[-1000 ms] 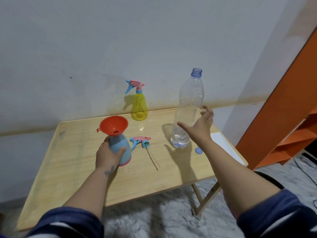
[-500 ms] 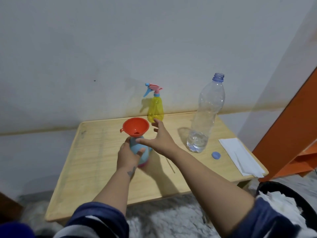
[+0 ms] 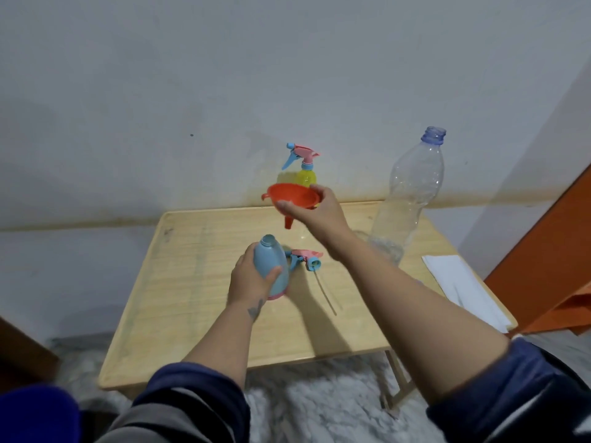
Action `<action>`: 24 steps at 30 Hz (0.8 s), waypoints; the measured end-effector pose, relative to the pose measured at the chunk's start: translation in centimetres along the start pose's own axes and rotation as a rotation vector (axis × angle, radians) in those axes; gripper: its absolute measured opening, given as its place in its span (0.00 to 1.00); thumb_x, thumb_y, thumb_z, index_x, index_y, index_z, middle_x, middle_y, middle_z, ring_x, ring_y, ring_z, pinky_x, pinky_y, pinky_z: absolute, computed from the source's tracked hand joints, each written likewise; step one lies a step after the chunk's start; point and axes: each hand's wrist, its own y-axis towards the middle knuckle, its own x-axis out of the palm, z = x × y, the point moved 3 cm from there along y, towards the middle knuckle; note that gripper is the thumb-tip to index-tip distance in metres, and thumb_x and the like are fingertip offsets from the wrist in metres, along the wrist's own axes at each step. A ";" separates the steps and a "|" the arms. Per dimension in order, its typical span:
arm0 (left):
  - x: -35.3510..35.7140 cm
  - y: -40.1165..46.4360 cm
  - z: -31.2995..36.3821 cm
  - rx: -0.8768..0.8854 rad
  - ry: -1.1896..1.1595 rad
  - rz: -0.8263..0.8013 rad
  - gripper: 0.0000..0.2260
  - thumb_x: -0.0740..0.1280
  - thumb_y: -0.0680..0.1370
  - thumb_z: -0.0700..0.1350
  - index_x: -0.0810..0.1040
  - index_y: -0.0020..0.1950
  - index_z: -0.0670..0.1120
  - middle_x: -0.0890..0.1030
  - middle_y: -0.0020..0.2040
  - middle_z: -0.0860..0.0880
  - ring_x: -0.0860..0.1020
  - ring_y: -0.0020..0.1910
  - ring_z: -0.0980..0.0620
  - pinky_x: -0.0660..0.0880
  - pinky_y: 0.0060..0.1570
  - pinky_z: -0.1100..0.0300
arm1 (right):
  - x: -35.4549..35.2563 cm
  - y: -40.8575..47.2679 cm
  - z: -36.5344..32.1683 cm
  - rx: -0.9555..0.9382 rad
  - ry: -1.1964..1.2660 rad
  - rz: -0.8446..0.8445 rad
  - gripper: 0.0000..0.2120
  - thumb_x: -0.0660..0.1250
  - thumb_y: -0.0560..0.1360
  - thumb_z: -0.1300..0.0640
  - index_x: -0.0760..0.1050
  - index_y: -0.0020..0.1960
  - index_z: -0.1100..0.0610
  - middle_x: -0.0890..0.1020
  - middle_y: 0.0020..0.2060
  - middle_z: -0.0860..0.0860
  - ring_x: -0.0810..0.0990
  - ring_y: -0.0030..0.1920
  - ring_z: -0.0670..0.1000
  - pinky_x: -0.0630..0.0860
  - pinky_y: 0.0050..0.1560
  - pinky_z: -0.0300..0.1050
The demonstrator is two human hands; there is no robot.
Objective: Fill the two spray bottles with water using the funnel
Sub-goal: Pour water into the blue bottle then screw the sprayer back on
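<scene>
Funnel (image 3: 292, 196), one, is gripped at its rim by the right hand (image 3: 315, 212), above the table (image 3: 192, 282); two spray bottles: blue bottle (image 3: 271, 266) held by curled left hand (image 3: 249, 279), yellow bottle (image 3: 305, 175) at 12 o'clock; one loose sprayer (image 3: 307, 257) at blue's 3 o'clock.

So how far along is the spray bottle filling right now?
Looks done: the blue bottle appears filled; the large clear bottle holds only a little water.

In hand: the right hand holds the orange funnel above the table, and the left hand grips the blue bottle, its neck open.

Left: screwing on the loose spray head, then the yellow bottle, still capped.
</scene>
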 end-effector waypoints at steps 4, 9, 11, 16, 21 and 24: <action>0.1 0.2 -0.1 0.008 0.005 -0.008 0.27 0.73 0.72 0.50 0.68 0.69 0.53 0.75 0.61 0.49 0.74 0.55 0.49 0.69 0.49 0.58 | -3.1 0.3 2.0 0.064 -0.142 0.013 0.42 0.77 0.67 0.53 0.59 0.73 0.59 0.70 0.59 0.50 0.71 0.55 0.47 0.72 0.42 0.30; 0.1 0.2 -0.3 0.012 0.009 0.003 0.29 0.73 0.72 0.50 0.67 0.70 0.53 0.74 0.63 0.49 0.72 0.54 0.51 0.68 0.48 0.59 | -4.9 -0.1 9.3 0.302 -0.366 0.063 0.47 0.79 0.61 0.50 0.59 0.71 0.61 0.72 0.62 0.56 0.76 0.58 0.56 0.78 0.53 0.53; 0.1 0.2 -0.3 0.020 0.014 0.010 0.29 0.73 0.72 0.51 0.67 0.70 0.53 0.74 0.63 0.49 0.72 0.55 0.51 0.68 0.48 0.59 | -5.6 -0.6 11.7 0.375 -0.449 0.098 0.42 0.79 0.61 0.49 0.62 0.66 0.62 0.74 0.57 0.57 0.77 0.55 0.56 0.77 0.52 0.53; 0.1 0.2 -0.6 0.022 0.020 0.021 0.30 0.73 0.71 0.52 0.66 0.71 0.52 0.74 0.64 0.50 0.72 0.56 0.51 0.69 0.49 0.59 | -6.6 -2.2 14.3 0.458 -0.554 0.177 0.42 0.77 0.61 0.46 0.59 0.66 0.58 0.73 0.60 0.54 0.75 0.61 0.58 0.73 0.61 0.59; 0.2 0.2 -0.8 0.019 0.001 0.022 0.31 0.73 0.71 0.53 0.66 0.72 0.53 0.73 0.65 0.50 0.73 0.59 0.49 0.71 0.51 0.58 | -6.8 -3.2 15.0 0.423 -0.498 0.236 0.45 0.79 0.62 0.47 0.54 0.68 0.53 0.72 0.64 0.54 0.75 0.62 0.59 0.72 0.61 0.59; 0.2 0.1 -0.8 0.019 -0.012 0.025 0.31 0.73 0.71 0.53 0.66 0.71 0.53 0.73 0.65 0.50 0.73 0.59 0.50 0.71 0.51 0.58 | -6.6 -3.3 14.9 0.471 -0.596 0.224 0.49 0.77 0.61 0.40 0.53 0.70 0.53 0.69 0.67 0.55 0.70 0.67 0.60 0.67 0.63 0.58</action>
